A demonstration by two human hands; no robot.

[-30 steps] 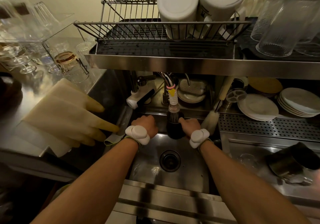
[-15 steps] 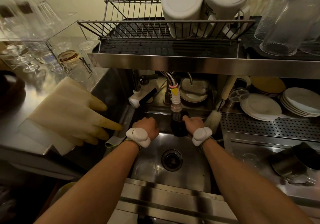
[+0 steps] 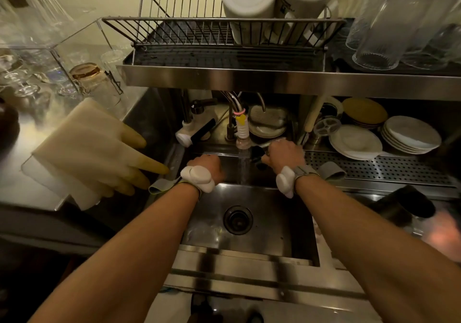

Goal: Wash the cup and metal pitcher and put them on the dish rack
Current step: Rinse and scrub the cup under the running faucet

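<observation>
Beside the running water, cup gripped in right hand

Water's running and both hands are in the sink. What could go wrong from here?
1. The right hand seems to grip the dark cup beside the running water; wet, it could slip into the sink.
2. The dish rack sits above on a steel shelf; lifting the cup there could knock the shelf's edge.
3. The metal pitcher lies on its side on the right counter and might roll.
</observation>
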